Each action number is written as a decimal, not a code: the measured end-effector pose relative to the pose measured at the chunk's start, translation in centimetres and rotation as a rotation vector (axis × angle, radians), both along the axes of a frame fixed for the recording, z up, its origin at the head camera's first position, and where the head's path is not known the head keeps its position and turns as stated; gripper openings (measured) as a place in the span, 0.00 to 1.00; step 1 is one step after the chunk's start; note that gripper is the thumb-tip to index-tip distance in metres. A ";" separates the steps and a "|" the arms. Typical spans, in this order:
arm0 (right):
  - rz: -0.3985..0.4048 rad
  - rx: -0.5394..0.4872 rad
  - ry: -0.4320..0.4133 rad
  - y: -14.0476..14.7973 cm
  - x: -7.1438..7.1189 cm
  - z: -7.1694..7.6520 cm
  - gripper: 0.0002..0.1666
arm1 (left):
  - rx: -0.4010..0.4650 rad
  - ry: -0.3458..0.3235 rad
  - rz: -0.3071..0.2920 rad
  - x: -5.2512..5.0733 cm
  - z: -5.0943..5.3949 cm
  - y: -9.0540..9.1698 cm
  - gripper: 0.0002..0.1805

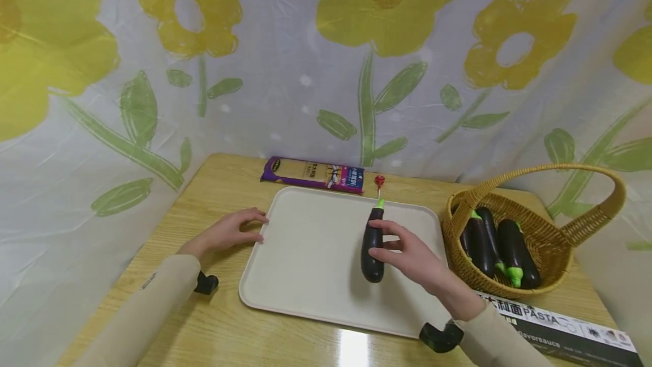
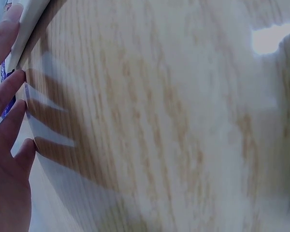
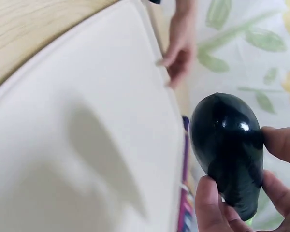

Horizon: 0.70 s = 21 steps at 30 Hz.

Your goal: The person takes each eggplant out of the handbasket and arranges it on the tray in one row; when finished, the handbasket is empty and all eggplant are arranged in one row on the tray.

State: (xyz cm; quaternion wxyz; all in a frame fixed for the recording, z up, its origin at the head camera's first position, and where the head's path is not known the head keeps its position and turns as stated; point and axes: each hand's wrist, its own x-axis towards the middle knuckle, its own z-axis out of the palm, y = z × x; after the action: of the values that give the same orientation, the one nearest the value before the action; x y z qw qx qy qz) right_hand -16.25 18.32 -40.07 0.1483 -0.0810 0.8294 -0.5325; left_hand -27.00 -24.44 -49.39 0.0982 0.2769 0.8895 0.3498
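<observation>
Pinching an eggplant (image 1: 373, 268) in the right grip (image 1: 414, 254) above the tray (image 1: 305, 259), toward its right edge, with left grip (image 1: 233, 232) spread at the left edge; seemingly mid-transfer, likely calling for gentle lowering.

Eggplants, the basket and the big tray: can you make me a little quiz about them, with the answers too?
1. Which hand holds an eggplant over the tray?
2. True or false: the basket has other eggplants in it.
3. What lies just past the tray's far edge? A) a spoon B) a packet C) a cup

Key:
1. The right hand.
2. True.
3. B.
</observation>
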 end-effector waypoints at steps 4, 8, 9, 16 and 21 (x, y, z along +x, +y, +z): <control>0.053 -0.002 -0.019 -3.0 -1.7 -2.1 0.33 | -0.002 0.005 -0.006 0.1 0.0 0.0 0.25; 0.123 0.043 -0.034 -5.5 -3.6 -3.7 0.33 | -0.005 0.014 -0.011 0.1 0.1 0.0 0.25; 0.143 0.053 -0.033 -6.1 -4.1 -4.1 0.33 | -0.004 0.013 -0.011 0.1 0.2 0.0 0.25; 0.224 0.105 0.013 -9.9 -6.0 -5.4 0.32 | 0.003 -0.018 -0.004 0.2 0.1 0.0 0.25; 0.244 0.131 0.032 -12.4 -6.6 -5.5 0.33 | 0.007 -0.019 0.004 0.2 0.2 0.0 0.24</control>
State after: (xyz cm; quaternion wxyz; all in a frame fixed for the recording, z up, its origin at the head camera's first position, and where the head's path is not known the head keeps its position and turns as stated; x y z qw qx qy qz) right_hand -22.89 5.88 -45.56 0.2037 -0.1799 0.8485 -0.4540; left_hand -26.80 -24.44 -49.21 0.1052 0.2720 0.8879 0.3557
